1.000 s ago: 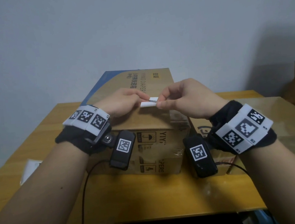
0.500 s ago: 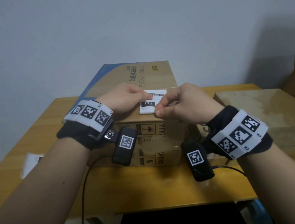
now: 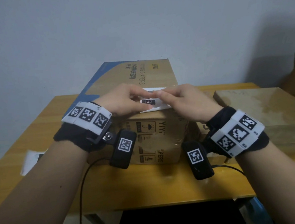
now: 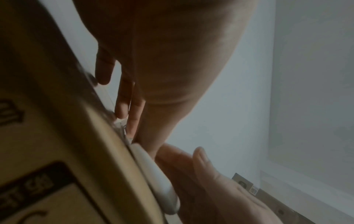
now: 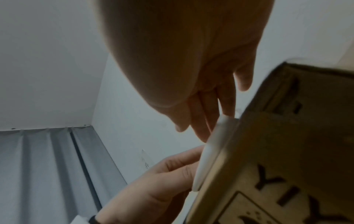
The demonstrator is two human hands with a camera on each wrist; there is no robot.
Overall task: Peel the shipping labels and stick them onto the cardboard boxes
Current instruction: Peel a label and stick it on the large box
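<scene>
Plain room, wooden table [image 3: 166,186], cardboard boxes [image 3: 151,79], grey curtain [image 5: 47,166]

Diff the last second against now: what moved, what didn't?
The shipping label, pinched edge-on in the air between both hands a second ago, has come down flat onto the top of the cardboard box. The left hand and right hand now press it with their fingertips. The box and table stayed put.
</scene>
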